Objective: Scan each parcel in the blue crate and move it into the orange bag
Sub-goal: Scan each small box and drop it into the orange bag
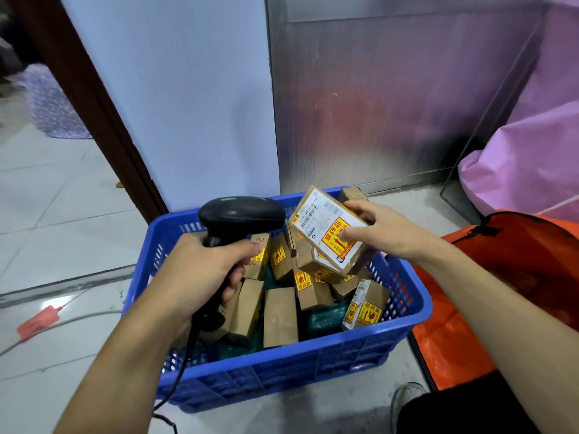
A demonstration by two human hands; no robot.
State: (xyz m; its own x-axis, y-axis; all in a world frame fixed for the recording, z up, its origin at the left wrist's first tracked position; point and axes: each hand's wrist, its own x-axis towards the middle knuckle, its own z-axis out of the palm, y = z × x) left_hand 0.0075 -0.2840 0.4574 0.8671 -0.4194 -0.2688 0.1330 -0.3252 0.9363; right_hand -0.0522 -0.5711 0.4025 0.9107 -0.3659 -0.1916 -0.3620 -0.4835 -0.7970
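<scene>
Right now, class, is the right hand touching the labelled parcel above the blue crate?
Touching. The head view shows the right hand gripping the parcel, thumb on its label, fingers over its far edge.

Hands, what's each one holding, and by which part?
Left hand grips the black scanner by its handle; right hand holds a labelled parcel by its right end.

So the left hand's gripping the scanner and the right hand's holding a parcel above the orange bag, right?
Not quite. In the head view the left hand grips the scanner and the right hand holds the parcel, but above the blue crate, not the orange bag, which lies off to the right.
</scene>
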